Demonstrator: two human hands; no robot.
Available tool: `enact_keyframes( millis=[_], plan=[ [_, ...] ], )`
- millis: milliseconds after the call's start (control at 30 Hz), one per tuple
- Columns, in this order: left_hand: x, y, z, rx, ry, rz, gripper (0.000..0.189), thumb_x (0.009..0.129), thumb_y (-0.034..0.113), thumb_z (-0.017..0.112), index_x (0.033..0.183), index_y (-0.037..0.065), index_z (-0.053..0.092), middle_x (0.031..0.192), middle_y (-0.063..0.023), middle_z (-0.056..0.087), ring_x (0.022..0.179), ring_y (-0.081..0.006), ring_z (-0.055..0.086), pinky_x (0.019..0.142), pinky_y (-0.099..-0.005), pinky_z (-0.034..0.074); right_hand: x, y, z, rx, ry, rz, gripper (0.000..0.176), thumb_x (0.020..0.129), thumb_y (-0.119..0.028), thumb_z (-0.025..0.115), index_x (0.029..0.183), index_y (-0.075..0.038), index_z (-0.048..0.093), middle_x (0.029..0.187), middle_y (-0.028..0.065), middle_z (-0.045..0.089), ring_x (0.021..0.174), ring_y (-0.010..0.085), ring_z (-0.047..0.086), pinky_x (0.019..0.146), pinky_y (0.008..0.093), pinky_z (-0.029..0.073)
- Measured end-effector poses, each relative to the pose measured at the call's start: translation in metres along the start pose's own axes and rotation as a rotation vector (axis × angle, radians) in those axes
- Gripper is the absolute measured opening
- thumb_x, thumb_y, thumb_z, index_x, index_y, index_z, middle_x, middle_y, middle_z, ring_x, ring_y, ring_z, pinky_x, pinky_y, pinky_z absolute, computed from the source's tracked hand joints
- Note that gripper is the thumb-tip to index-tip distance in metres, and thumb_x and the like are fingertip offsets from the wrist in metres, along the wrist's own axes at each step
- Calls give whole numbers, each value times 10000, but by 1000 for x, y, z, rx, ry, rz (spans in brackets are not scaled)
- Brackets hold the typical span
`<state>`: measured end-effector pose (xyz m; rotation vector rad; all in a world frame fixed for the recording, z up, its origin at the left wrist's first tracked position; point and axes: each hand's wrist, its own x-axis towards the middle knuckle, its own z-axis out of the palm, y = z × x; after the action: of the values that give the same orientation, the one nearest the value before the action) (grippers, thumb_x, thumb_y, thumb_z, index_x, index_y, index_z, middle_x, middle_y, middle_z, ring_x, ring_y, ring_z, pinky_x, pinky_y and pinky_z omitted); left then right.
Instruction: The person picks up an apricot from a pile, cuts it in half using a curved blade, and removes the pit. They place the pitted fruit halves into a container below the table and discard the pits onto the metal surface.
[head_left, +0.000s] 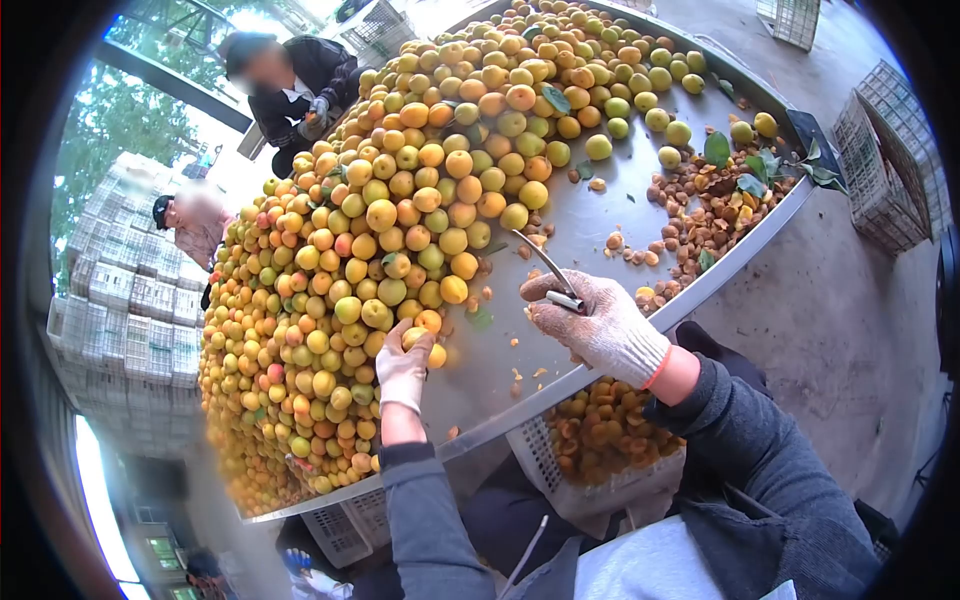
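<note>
My left hand (402, 372), in a white knit glove, is closed around an apricot (414, 338) at the edge of a large heap of yellow-orange apricots (385, 215). Other apricots crowd right beside its fingertips. In my right hand (605, 325), whose glove is stained brown at the fingers, a thin curved metal pitting knife (545, 258) points up and to the left. Both hands are over the near side of the metal table (500, 375). Below its edge, a white plastic crate (535, 455) holds halved apricots (610, 425).
Brown pits and scraps (710, 215) lie along the table's right rim with some leaves (717, 150). Stacked crates (130, 300) stand at left, and more crates (880, 170) at right. Across the heap, one person (300, 85) wears gloves; another person (190, 230) is further left.
</note>
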<state>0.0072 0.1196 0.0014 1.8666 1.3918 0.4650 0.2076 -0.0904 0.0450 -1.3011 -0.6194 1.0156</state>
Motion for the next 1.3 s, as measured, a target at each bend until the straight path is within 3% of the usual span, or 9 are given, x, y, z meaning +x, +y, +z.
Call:
enact_keyframes(
  millis=[33,167,333,567,633,933,1067,1133,1300],
  plan=[
    [-13,3,-4,1,8,-3,501,841,174,664,1291,22,506,949,-69,642,831,-147,624,712,-264,505,1,4,2,-5,-7,-36,233,880,-183,646,1091,-83,635,699,-66,529,543,21,463,482,194,395],
    [-60,7,-7,-1027,-267,46,548,876,218,675,1346,52,445,1049,-92,616,818,-142,609,675,-266,508,-3,6,16,-115,-117,54,151,869,-114,635,1017,-91,652,724,-61,536,591,17,472,516,198,405],
    [-82,8,14,-1480,-436,49,481,911,291,641,1297,50,488,1102,-138,610,864,-205,631,727,-303,529,-1,39,35,-122,-256,34,158,843,-48,646,1000,-52,648,800,-20,620,746,74,572,725,246,487],
    [-85,3,41,-1371,-240,72,583,911,461,593,1256,-1,506,984,-132,624,833,-234,616,685,-333,526,-5,39,52,-474,-313,-33,166,825,-100,608,959,-29,674,855,110,697,814,176,672,770,295,520],
    [-88,10,38,-1237,-213,89,655,854,467,672,1232,-39,500,977,-95,609,878,-167,605,785,-297,507,-3,46,55,-418,-332,-58,157,826,-90,601,955,-38,674,847,104,697,806,181,673,763,301,523],
    [-98,17,27,-990,-129,145,591,844,380,725,1213,-46,548,989,-47,610,908,-118,579,822,-252,473,-2,55,67,-572,-275,-168,150,819,-75,591,941,-28,665,823,144,685,754,263,672,703,340,520],
    [-106,19,23,-794,-196,154,564,829,329,753,1212,-36,560,1019,-53,619,923,-117,584,844,-251,474,1,45,63,-678,-331,-36,155,814,-115,577,896,-37,683,777,177,665,715,326,652,672,378,511],
    [-104,16,22,-503,-104,374,593,800,309,783,1216,-47,556,1041,-63,625,925,-115,587,842,-250,486,2,41,61,-719,-400,16,165,814,-125,583,912,-34,680,786,188,660,724,334,654,667,384,510],
    [-113,23,39,-1026,-140,170,621,772,303,807,1206,-65,557,1022,-77,630,939,-118,589,837,-251,490,-1,56,64,-595,-268,-183,172,809,-137,595,926,-43,678,771,192,651,715,360,639,657,403,505]
  ],
)
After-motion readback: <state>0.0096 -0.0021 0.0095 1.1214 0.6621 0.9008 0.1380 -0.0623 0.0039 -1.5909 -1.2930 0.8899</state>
